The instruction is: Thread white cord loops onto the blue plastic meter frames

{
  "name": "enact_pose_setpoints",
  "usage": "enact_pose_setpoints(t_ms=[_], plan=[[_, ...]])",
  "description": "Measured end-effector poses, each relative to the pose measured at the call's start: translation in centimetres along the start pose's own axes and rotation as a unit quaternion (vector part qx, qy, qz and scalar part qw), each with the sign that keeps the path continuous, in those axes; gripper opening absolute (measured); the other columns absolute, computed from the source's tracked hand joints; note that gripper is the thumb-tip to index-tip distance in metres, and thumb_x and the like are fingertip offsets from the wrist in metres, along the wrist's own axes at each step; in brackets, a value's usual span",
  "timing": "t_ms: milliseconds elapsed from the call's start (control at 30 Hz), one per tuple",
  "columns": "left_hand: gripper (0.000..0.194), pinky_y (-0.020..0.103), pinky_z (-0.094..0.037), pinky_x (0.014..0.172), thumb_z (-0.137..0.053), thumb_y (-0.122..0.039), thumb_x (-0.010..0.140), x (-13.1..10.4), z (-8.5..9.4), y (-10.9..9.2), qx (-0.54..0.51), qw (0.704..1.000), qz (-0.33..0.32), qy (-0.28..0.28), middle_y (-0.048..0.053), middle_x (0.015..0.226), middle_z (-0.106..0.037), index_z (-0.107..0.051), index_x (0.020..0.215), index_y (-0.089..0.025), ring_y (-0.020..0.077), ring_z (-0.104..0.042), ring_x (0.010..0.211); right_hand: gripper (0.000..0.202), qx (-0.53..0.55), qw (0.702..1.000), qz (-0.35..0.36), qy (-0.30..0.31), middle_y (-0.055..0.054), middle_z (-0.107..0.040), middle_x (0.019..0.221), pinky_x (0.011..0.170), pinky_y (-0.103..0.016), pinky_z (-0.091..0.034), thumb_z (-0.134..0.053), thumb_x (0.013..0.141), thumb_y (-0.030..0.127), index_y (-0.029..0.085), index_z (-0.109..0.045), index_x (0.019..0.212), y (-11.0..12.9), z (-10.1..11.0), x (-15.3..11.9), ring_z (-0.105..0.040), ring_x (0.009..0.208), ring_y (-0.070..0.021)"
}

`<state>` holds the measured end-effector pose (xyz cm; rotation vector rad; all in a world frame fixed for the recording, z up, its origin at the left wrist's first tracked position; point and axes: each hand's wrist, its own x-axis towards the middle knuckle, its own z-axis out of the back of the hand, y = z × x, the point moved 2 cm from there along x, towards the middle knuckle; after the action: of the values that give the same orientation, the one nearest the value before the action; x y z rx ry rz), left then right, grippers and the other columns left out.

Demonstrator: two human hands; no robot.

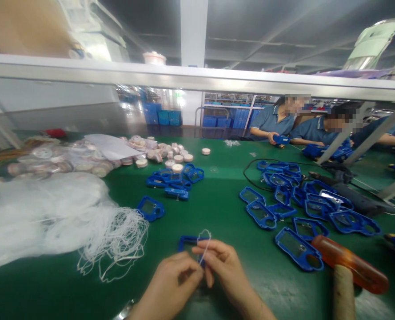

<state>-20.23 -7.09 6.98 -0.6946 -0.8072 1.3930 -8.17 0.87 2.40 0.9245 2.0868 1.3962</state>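
In the head view, my left hand point(172, 282) and my right hand point(229, 264) meet low in the middle. Between their pinched fingertips runs a thin white cord point(205, 250), its loop standing up above my right fingers. Just behind the fingers a blue plastic casing point(185, 241) lies on the bench, mostly covered by my hands, so I cannot tell whether the cord passes through it. Farther left sits another blue casing with a window point(150, 208). A tangle of white cords point(117, 242) spills from a clear plastic bag point(44, 218).
An orange-headed mallet point(353, 264) lies at right beside a pile of blue casings point(297, 246). A dark power tool point(357, 195) with a cable rests behind. Round white parts point(178, 158) are heaped at back left. A metal shelf rail point(197, 80) crosses overhead. Co-workers point(277, 120) sit opposite.
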Motion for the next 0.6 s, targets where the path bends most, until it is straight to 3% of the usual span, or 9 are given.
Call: enact_pose_setpoints(t_ms=[167,267,333,400,600], plan=[[0.02,0.024,-0.042,0.069,-0.051,-0.026,0.087,-0.4,0.7,-0.7,-0.028,0.999,-0.039,0.008,0.003,0.077,-0.066,-0.069,0.078,-0.022,0.0156,-0.06,0.074,0.018,-0.021,0.997,0.06,-0.046,0.001,-0.063,0.067,0.036,-0.015,-0.026,-0.068,0.075,0.033,0.018,-0.06,0.079,0.6,0.4,0.1,-0.041,0.037,-0.0027],[0.02,0.022,-0.043,0.071,-0.051,-0.026,0.087,-0.4,1.6,-1.1,-0.061,0.996,-0.061,0.014,0.003,0.079,-0.066,-0.066,0.077,-0.02,0.0148,-0.06,0.076,0.026,-0.057,0.989,0.106,-0.084,0.002,-0.058,0.086,0.043,-0.015,-0.032,-0.072,0.072,0.026,0.024,-0.057,0.093,1.2,0.7,0.0,-0.04,0.048,-0.003],[0.019,0.022,-0.043,0.074,-0.051,-0.027,0.088,-0.3,2.2,-1.2,-0.071,0.996,-0.054,0.026,0.002,0.08,-0.066,-0.065,0.076,-0.02,0.0141,-0.06,0.077,0.046,-0.12,0.986,0.096,-0.064,-0.003,-0.054,0.11,0.048,-0.017,-0.035,-0.07,0.073,0.023,0.028,-0.052,0.114,1.6,0.6,-0.1,-0.042,0.054,-0.0041],[0.019,0.021,-0.042,0.075,-0.051,-0.027,0.088,-0.2,2.9,-1.3,-0.067,0.996,-0.039,0.042,0.001,0.08,-0.066,-0.065,0.078,-0.02,0.0136,-0.06,0.077,0.049,-0.182,0.979,0.083,-0.027,-0.006,-0.048,0.122,0.052,-0.02,-0.038,-0.066,0.075,0.021,0.03,-0.052,0.121,1.7,0.4,-0.1,-0.044,0.058,-0.0056],[0.019,0.022,-0.041,0.078,-0.051,-0.029,0.087,-0.2,4.7,-1.7,-0.026,0.996,-0.002,0.086,-0.001,0.082,-0.068,-0.068,0.081,-0.023,0.0148,-0.06,0.08,0.024,-0.231,0.969,0.053,0.074,-0.005,-0.057,0.115,0.055,-0.021,-0.039,-0.061,0.077,0.02,0.026,-0.069,0.099,1.4,-0.4,-0.1,-0.048,0.06,-0.0076]])
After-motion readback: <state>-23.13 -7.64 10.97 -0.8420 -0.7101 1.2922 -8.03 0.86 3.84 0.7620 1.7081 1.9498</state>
